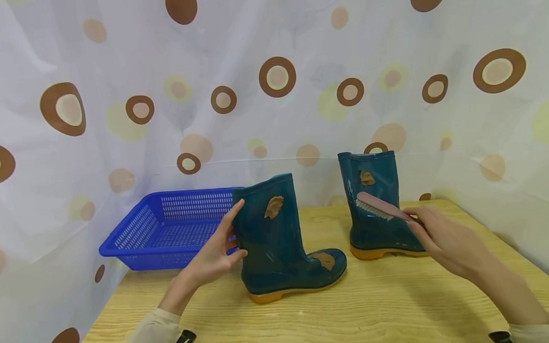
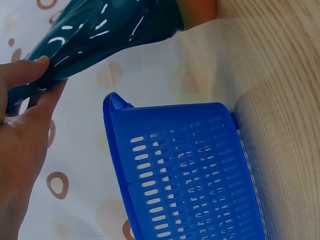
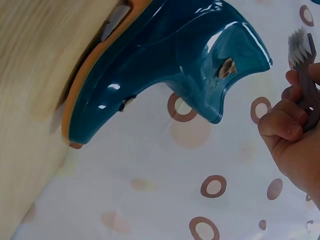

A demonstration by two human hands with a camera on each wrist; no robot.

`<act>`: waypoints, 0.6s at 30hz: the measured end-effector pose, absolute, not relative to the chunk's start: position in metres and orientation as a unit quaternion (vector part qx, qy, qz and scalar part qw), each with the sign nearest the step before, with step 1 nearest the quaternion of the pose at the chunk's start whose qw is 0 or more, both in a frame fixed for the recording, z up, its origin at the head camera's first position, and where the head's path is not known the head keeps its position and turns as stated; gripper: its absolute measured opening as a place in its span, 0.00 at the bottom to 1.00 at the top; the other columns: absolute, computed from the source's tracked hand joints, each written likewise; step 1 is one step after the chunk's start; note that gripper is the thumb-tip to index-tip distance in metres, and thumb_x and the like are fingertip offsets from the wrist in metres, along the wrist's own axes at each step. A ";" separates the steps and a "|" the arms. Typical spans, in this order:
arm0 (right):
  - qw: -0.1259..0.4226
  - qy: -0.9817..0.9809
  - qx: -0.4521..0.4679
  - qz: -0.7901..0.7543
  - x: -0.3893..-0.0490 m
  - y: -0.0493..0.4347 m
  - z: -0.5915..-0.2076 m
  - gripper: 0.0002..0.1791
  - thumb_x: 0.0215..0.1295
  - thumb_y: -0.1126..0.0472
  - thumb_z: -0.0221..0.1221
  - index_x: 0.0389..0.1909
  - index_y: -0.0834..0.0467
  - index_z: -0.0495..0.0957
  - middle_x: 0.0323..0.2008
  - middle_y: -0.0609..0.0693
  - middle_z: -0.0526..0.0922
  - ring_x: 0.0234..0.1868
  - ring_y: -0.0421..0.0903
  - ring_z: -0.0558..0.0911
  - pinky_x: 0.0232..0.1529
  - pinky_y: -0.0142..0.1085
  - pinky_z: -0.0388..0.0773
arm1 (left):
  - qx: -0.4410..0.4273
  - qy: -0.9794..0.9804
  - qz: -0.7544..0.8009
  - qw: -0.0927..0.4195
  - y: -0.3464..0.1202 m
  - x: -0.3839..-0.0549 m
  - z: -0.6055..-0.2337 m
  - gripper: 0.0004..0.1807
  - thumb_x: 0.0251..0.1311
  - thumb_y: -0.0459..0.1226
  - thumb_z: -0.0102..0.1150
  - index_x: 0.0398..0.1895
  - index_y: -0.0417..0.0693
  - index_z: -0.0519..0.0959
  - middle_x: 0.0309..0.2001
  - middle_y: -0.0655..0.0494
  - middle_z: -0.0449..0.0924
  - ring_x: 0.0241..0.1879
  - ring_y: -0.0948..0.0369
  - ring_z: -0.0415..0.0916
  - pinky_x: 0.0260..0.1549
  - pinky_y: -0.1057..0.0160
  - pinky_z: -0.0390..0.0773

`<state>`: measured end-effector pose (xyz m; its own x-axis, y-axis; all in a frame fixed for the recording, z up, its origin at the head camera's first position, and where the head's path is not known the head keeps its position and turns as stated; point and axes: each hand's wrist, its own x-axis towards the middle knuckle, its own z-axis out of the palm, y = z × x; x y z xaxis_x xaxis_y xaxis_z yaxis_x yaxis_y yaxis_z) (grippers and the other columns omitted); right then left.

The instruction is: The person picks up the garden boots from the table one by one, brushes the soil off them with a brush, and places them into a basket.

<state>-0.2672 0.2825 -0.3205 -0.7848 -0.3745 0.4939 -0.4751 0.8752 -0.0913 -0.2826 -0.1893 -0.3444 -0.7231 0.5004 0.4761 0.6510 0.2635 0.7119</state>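
Holding the near boot (image 1: 270,242) by the back of its shaft, our left hand (image 1: 211,254) has thumb and fingers closed around it. We note the boot upright, left of centre on the tabletop (image 1: 307,322), toe toward the right edge, brown patches (image 1: 273,207) on shaft and toe. Our right hand (image 1: 449,236) grips the brush (image 1: 379,204) by its handle, bristles downward, apart from both boots. Far boot (image 1: 378,236): stands toward the far right corner. Blue basket (image 1: 159,260): at the far left corner. Whether the near boot's whole sole bears on the wood, we cannot tell. Step in hand, we judge: readying to brush the patches. Next move calls for a firm left grip and the bristles brought leftward.
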 end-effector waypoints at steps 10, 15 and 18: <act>0.314 -0.899 0.287 0.104 -0.270 0.255 -0.309 0.13 0.73 0.60 0.54 0.56 0.57 0.74 0.37 0.46 0.73 0.25 0.31 0.63 0.20 0.27 0.60 | -0.352 -0.798 -0.482 0.081 -0.185 -0.282 -0.342 0.60 0.56 0.16 0.57 0.80 0.71 0.38 0.79 0.45 0.42 0.68 0.40 0.65 0.59 0.43 0.76; 0.352 -0.875 0.320 0.095 -0.274 0.243 -0.304 0.16 0.69 0.61 0.59 0.56 0.58 0.76 0.35 0.45 0.73 0.24 0.31 0.62 0.20 0.26 0.59 | -0.343 -0.806 -0.475 0.084 -0.184 -0.280 -0.340 0.60 0.56 0.17 0.58 0.80 0.70 0.39 0.79 0.45 0.43 0.68 0.39 0.65 0.59 0.42 0.76; 0.360 -0.865 0.335 0.094 -0.276 0.237 -0.299 0.17 0.68 0.61 0.61 0.56 0.57 0.77 0.34 0.44 0.72 0.25 0.31 0.62 0.20 0.26 0.58 | -0.339 -0.808 -0.474 0.085 -0.183 -0.279 -0.340 0.60 0.55 0.17 0.59 0.80 0.70 0.39 0.79 0.45 0.43 0.68 0.39 0.65 0.59 0.41 0.76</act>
